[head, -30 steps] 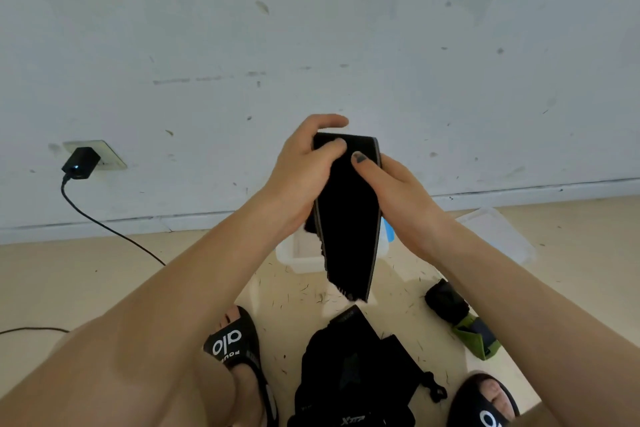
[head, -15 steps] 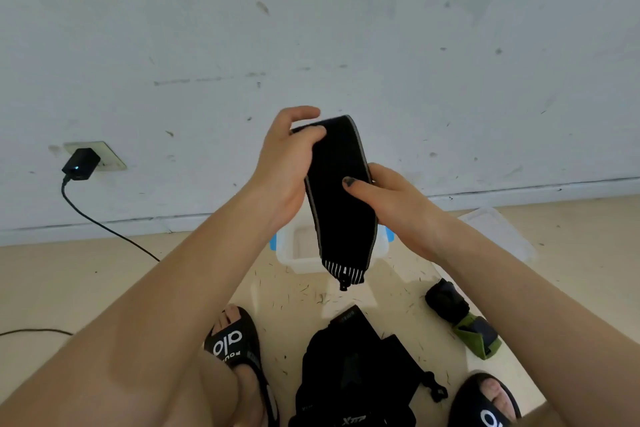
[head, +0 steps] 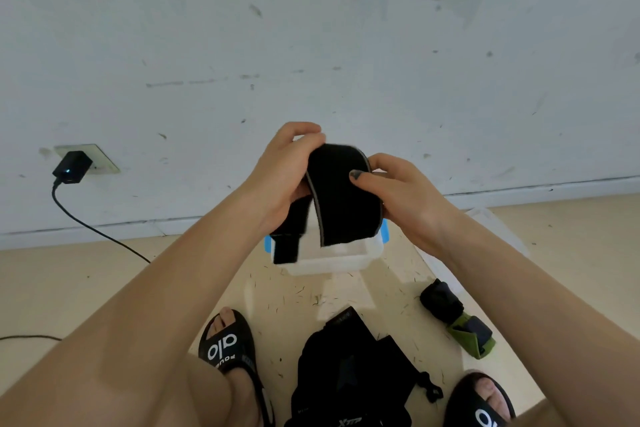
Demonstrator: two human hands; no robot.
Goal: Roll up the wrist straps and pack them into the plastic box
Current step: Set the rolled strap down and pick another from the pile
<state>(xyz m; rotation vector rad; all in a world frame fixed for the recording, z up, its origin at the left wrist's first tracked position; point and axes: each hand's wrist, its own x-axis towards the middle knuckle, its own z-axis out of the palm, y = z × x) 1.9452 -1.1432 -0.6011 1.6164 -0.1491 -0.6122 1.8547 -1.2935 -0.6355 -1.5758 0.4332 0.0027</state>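
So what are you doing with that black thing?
A person is holding a black wrist strap up in both hands, the left hand and the right hand, bending it over to roll it. The clear plastic box sits open on the floor just below. A rolled black and green strap and a pile of black straps lie near the feet, not yet packed.

Both bare forearms reach forward and the two hands meet in front of the chest.

The left hand (head: 277,180) has its fingers curled over the top, thumb side toward the camera, gripping the black wrist strap (head: 341,198). The right hand (head: 401,191) faces it from the other side, its thumb pressed flat on the strap's front and its fingers wrapped behind. Both wrists are bent slightly inward.
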